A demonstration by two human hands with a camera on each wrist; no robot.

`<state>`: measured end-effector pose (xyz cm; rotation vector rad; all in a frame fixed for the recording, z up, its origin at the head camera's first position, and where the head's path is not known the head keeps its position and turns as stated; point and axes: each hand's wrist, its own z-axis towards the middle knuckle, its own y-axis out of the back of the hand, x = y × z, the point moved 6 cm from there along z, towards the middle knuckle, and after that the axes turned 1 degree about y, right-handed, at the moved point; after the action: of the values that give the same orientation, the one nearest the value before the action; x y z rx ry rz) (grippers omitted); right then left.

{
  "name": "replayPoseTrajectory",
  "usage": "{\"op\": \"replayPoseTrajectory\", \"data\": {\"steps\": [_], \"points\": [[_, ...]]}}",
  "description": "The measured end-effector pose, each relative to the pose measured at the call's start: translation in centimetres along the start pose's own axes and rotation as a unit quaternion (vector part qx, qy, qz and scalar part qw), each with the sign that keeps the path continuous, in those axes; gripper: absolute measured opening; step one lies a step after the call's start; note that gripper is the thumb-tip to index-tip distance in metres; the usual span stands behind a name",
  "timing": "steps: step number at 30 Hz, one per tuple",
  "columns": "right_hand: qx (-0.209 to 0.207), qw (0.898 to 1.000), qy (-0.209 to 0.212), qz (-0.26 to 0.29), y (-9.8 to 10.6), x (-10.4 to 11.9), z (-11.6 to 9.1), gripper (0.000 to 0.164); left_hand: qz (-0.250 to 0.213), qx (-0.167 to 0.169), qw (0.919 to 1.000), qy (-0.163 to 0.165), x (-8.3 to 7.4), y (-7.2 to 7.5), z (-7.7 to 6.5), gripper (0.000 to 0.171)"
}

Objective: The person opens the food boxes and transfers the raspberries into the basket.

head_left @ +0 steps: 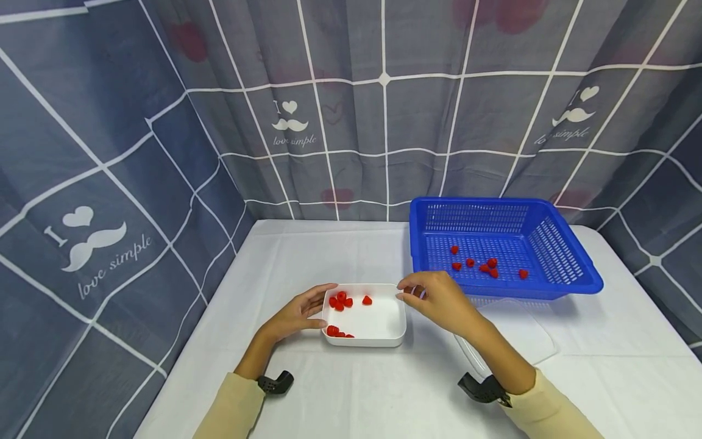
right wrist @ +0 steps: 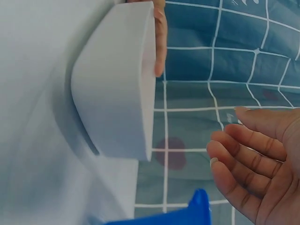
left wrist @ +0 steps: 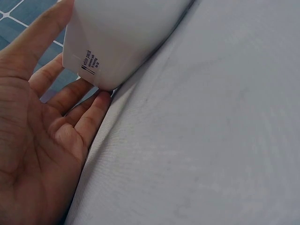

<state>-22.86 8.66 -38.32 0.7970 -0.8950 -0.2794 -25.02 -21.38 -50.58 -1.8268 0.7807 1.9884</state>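
Note:
A white rectangular box sits on the table with several small red raspberries in its left part. My left hand grips the box's left end, thumb at the near corner and fingers toward the far one; in the left wrist view, printed lettering shows on the box wall. Just above the box's right edge is my right hand, its fingers loosely bent. The right wrist view shows that hand apart from the box, with nothing visible in it.
A blue perforated basket with several raspberries in it stands at the back right. Partly beneath my right forearm lies a clear lid on the white tablecloth. Grey-blue checked curtains enclose the back and sides.

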Motion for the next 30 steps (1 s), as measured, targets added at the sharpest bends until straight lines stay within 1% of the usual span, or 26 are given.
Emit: {"op": "replayPoseTrajectory", "data": {"steps": [6, 13, 18, 20, 24, 30], "points": [[0.022, 1.000, 0.002, 0.010, -2.2, 0.1, 0.9, 0.009, 0.003, -0.001, 1.0000, 0.000, -0.1, 0.0, -0.1, 0.081], [0.042, 0.999, 0.006, 0.002, -4.6, -0.1, 1.9, 0.012, 0.007, 0.001, 1.0000, -0.005, 0.0, 0.1, -0.1, 0.082], [0.070, 0.998, 0.001, 0.009, -6.4, -0.2, 2.5, 0.013, 0.004, 0.002, 1.0000, -0.006, 0.2, 0.2, 0.1, 0.081], [0.077, 0.997, 0.006, 0.013, -7.0, -0.1, 2.8, 0.012, 0.004, 0.002, 1.0000, -0.007, 0.2, 0.3, 0.1, 0.081], [0.074, 0.997, 0.014, 0.011, -7.8, 0.0, 3.2, 0.010, 0.003, 0.004, 1.0000, -0.008, 0.2, 0.2, 0.1, 0.080], [0.067, 0.998, -0.018, -0.009, -8.7, -0.6, 3.5, 0.008, 0.006, 0.004, 1.0000, -0.005, 0.3, 0.1, 0.2, 0.080]]}}
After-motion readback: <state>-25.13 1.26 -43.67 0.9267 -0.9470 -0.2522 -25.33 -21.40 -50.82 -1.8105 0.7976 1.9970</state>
